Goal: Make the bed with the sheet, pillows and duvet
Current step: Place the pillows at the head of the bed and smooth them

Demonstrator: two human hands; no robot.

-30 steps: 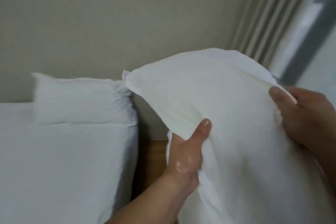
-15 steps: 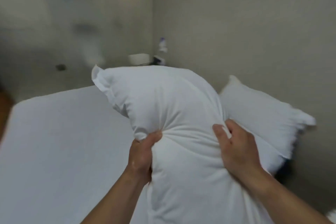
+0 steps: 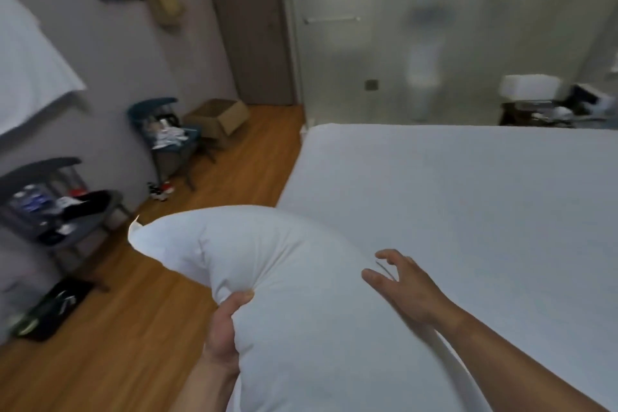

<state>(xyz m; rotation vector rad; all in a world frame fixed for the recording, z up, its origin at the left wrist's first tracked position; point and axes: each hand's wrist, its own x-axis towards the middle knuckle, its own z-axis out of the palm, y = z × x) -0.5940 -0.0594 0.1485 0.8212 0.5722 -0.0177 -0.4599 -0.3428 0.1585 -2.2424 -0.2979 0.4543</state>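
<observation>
- The pillow (image 3: pixel 284 278) is up off the bed (image 3: pixel 485 278), held low in front of the person. It hangs over the mattress's near left corner and partly over the wooden floor (image 3: pixel 133 338), and its far corner points left towards the wall.
- The left hand (image 3: pixel 224 328) has it from below on the left side. The thumb is dug into the cover so the fabric puckers, and that grip is closed tight on the pillow.
- The right hand (image 3: pixel 401 281) is at the pillow's right edge with its fingers spread and slightly bent, a loose, open grip holding nothing. I cannot tell whether the fingertips touch the cover.
- A smooth white sheet (image 3: pixel 468 194) covers the bed, which stretches away to the right.
- Past the bed stands a frosted glass wall (image 3: pixel 384 43), with a brown door (image 3: pixel 254 37) just left of it.
- Along the left wall sit two dark blue chairs, the nearer chair (image 3: pixel 36 170) and the farther chair (image 3: pixel 150 107), both piled with clutter.
- An open cardboard box (image 3: pixel 217 117) rests on the floor beside the farther chair, and a pair of shoes (image 3: pixel 160 189) lies between the two chairs.
- A dark bag (image 3: pixel 50 308) lies on the floor at near left.
- White fabric (image 3: pixel 26 70) hangs in at upper left; what it is I cannot tell.
- A white-shaded lamp (image 3: pixel 530 87) stands at far right, blurred.
</observation>
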